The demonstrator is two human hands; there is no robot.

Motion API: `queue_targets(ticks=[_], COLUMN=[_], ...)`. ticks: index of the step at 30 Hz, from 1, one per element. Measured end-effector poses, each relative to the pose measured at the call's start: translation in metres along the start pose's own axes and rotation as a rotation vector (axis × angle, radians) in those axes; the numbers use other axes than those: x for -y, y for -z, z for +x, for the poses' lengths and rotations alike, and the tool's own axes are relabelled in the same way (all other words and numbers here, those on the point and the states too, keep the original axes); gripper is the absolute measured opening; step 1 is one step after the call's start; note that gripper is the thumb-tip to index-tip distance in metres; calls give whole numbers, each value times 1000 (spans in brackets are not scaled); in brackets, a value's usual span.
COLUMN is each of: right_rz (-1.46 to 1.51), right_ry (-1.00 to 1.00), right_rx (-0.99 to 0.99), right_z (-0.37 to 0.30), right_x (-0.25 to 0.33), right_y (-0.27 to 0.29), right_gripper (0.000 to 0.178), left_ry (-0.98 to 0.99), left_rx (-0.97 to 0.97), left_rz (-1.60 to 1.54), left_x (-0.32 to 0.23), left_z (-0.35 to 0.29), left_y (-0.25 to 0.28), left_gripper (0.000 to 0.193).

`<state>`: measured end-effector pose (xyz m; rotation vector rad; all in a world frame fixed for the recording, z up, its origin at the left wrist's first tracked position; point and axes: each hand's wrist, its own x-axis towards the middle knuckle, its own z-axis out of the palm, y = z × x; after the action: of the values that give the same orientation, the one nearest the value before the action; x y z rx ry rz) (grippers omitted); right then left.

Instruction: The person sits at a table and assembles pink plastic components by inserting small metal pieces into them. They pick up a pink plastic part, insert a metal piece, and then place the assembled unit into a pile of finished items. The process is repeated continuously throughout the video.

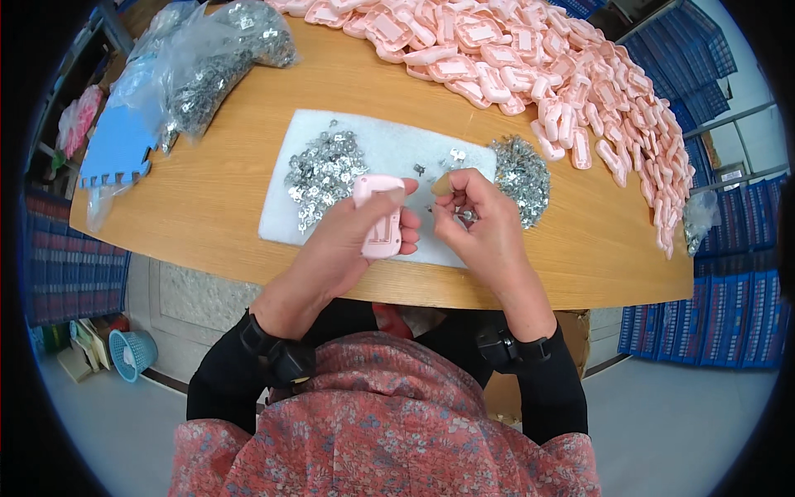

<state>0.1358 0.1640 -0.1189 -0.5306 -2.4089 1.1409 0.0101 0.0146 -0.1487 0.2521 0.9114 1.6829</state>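
My left hand [331, 236] is wrapped round a pale pink plastic casing [379, 236], its thumb lying across the upper part. The casing has a recessed battery compartment facing up. To the right of it, apart from the casing, my right hand [484, 228] is closed in a pinch, with a tan cover [443, 185] on one fingertip. Small shiny metal pieces [467, 215] show within its curled fingers; their exact shape is too small to tell. Beneath both hands lies a white foam sheet [393, 128]. A heap of small metal plates [327, 174] sits on its left half.
Another pile of metal parts [523, 178] lies at the sheet's right edge. Pink casings [513, 50] cover the far right of the wooden table [207, 199]. Bags of metal parts [207, 83] and a blue foam mat [120, 145] are at the left.
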Motion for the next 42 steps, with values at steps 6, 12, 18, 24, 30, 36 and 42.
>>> queue_targets(ticks=[6,12,18,24,30,36,42], right_rz=[-65,16,-30,240,425,585,568], right_ry=[126,124,148,-111,-317,-431,-361], right_rx=[-8,-90,-46,-69,105,170,43], right_z=[-2,3,-5,-20,-22,-23,-25], right_x=[9,-2,-1,-24,-12,-18,-16], right_y=[2,8,16,24,28,30,26], right_gripper=[25,21,22,17,12,10,9], left_ry=[-118,-132,-140,-143,-136,-98,47], left_rx=[88,152,173,76,89,94,52], left_rz=[137,218,218,440,413,459,121], left_x=[6,-1,4,1,6,6,10], left_z=[18,34,36,28,25,23,20], left_y=[-9,-15,-17,-25,-27,-30,-38], left_gripper=[36,38,42,50,50,50,46])
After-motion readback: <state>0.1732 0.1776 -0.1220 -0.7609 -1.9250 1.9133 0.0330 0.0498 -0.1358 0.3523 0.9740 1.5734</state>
